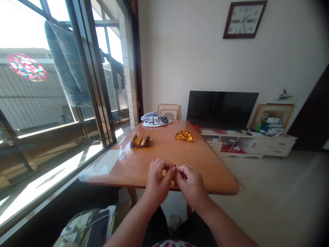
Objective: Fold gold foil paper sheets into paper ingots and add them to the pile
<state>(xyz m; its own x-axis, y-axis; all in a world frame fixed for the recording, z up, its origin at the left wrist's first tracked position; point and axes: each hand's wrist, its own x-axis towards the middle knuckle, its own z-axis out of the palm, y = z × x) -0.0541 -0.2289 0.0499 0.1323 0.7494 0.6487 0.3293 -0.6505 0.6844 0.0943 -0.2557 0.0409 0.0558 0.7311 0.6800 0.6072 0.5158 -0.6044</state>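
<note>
My left hand (161,176) and my right hand (189,180) meet over the near edge of the wooden table (205,164). The fingertips of both pinch a small piece of gold foil paper (175,181), mostly covered by the fingers. Ahead and to the left lies a stack of gold foil paper sheets (141,141), its top sheets curling upward. Farther off to the right rests a small heap of shiny gold foil pieces (185,135), apart from both hands.
Bundled grey and white cloth (155,119) lies at the table's far end. A large window (102,85) runs along the left. Below it, a low stand (84,226) holds cables and a dark flat object. A television (222,109) stands on a white cabinet (277,144) beyond.
</note>
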